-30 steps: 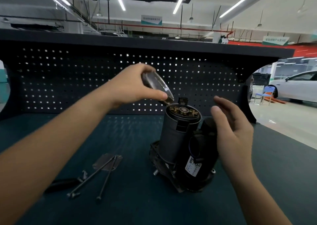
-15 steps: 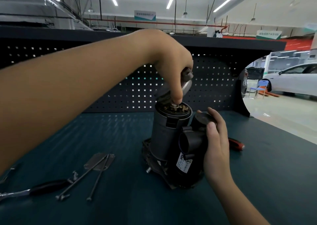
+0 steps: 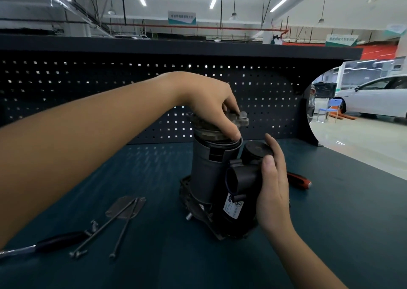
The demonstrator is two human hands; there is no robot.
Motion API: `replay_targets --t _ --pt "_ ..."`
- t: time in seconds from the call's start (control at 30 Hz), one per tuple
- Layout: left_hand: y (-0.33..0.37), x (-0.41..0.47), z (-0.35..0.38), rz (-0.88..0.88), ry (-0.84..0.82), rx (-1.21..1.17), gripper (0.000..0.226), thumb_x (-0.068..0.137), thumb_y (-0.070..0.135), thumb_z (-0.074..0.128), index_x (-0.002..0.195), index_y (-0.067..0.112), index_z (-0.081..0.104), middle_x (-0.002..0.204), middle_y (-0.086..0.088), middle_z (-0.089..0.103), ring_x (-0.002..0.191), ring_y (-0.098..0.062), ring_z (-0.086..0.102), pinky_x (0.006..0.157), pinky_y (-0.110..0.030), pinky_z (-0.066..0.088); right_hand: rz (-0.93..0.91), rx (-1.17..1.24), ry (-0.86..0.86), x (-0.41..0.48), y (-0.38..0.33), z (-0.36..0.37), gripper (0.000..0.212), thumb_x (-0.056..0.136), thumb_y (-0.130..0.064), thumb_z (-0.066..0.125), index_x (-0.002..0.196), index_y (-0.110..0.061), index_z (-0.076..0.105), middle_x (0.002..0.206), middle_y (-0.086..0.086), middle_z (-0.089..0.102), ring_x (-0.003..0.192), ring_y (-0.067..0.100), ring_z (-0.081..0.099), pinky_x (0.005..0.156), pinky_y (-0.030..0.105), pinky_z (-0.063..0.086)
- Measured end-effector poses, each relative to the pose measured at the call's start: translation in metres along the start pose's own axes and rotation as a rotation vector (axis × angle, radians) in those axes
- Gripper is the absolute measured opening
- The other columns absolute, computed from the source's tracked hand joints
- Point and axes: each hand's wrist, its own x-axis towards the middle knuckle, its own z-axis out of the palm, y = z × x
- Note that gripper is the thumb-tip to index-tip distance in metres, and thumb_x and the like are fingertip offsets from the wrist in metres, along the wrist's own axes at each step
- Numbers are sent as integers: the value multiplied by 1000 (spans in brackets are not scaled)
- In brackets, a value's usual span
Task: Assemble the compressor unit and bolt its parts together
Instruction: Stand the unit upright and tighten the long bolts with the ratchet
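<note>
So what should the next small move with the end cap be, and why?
Probably level the end cap and press it down flush: the left hand holds it tilted on the housing rim, the right hand grips the compressor unit, and the long bolts lie unused.

left hand [image 3: 207,103] grips end cap [image 3: 211,125] atop motor cylinder [image 3: 209,167] | right hand [image 3: 273,185] holds compressor body [image 3: 244,178]

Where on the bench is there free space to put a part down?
Bare mat lies right of the compressor, in front of the red-handled tool. Crowded: front left, with long bolts, plate and ratchet.
</note>
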Motion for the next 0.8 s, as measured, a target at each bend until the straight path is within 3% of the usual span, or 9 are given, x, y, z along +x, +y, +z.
replay_targets --t 0.13,0.27,0.43,0.5,0.6,0.7,0.8 --pt "4 -7 8 6 56 12 77 60 70 58 125 27 56 114 13 59 97 -8 56 83 -22 43 1 -7 -6 0 1 0 43 76 -58 34 119 -51 39 109 -47 49 109 -20 44 82 -3 32" --pt "4 -15 24 32 136 44 71 69 70 52 121 22 59 113 9 63 99 -10 57 82 -24 45 -4 9 4 0 3 -1 34 85 -44 36 119 -47 41 116 -37 51 112 -17 44 85 -2 33" --pt "4 -17 44 82 186 -241 50 89 57 41 113 18 62 113 4 60 104 -13 55 94 -35 43 -11 27 23 1 2 1 34 87 -39 34 119 -43 41 113 -34 51 108 -20 46 84 -2 33" --pt "2 -16 46 99 221 -316 42 95 42 40 114 11 62 118 0 60 106 -12 54 96 -26 39 -7 25 17 1 1 1 35 85 -45 38 119 -45 40 115 -31 51 108 -19 45 84 -2 33" --pt "-10 -21 39 77 158 -446 38 91 31 54 127 21 55 123 17 55 100 10 51 81 5 33 1 30 7 1 2 0 43 76 -57 34 118 -47 41 110 -41 53 109 -18 46 84 -1 34" --pt "-20 -26 32 105 109 -469 42 83 29 65 124 29 56 106 34 52 95 24 48 80 6 35 -2 24 -2 0 2 1 43 76 -57 33 117 -48 42 107 -47 51 109 -19 46 84 -1 33" --pt "-18 -26 30 144 192 -454 37 79 29 69 116 26 63 96 32 55 86 26 51 74 5 36 -6 28 1 -1 1 2 42 77 -56 34 118 -48 41 110 -45 51 111 -18 45 85 -1 33"
